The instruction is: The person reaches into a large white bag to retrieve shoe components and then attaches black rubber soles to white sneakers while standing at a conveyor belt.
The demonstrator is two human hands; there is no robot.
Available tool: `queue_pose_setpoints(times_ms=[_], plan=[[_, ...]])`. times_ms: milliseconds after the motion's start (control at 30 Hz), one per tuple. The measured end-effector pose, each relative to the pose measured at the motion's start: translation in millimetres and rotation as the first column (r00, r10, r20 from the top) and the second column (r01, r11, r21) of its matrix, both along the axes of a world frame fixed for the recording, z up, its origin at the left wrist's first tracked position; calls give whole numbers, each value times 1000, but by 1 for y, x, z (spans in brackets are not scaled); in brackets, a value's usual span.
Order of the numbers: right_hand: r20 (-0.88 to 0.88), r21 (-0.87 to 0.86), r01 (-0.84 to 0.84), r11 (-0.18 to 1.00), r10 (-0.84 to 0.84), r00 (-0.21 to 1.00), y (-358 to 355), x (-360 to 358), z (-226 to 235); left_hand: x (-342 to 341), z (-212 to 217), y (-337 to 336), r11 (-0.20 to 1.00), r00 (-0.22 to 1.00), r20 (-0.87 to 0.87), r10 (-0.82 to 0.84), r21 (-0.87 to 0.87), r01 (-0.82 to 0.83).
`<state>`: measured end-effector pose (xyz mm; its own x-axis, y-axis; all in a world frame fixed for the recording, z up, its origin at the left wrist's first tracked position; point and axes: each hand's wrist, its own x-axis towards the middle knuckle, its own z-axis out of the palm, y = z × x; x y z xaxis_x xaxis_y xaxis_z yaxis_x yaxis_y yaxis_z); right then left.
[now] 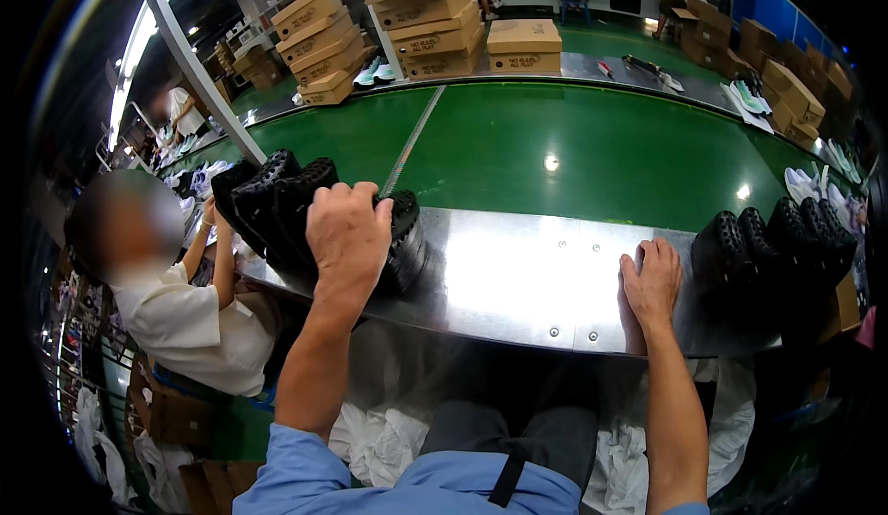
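My left hand [350,233] is curled over the top of a row of black shoes [277,191] standing on the left part of the metal ledge. Its fingertips are partly hidden, and it grips the black shoe [405,242] at the row's right end. The shoes have lugged, studded soles. Resting on the bare metal ledge [518,275], my right hand [655,279] has its fingers stretched out and holds nothing. Just to its right stands another row of black shoes [772,247] with studded soles.
Beyond the ledge runs a green conveyor belt [573,145]. Stacked shoe boxes [430,25] stand across it, near scissors-like tools [652,73]. A co-worker in a white shirt [194,330] sits close at my left. White plastic bags [379,436] hang below the ledge.
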<state>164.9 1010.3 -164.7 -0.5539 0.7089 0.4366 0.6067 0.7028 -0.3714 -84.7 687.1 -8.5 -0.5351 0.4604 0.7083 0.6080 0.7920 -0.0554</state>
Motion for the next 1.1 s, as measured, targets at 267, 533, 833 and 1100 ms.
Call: queue_pose_setpoints(times_ms=[267,533,833,1100], plan=[[2,7,12,1000,-12,1000,3,2,-1,21,-10,-15,989,990,39,-138,61,135],[4,0,6,1000,-6,1000,5,2,-3,18,-23,-16,992,988,109,-112,65,106],[-39,36,18,999,-17,999,10,6,-6,71,11,-14,869,932,-141,-334,336,362],[-35,75,-11,997,14,999,2,-7,-4,203,-103,-12,415,-447,77,-891,539,-733]])
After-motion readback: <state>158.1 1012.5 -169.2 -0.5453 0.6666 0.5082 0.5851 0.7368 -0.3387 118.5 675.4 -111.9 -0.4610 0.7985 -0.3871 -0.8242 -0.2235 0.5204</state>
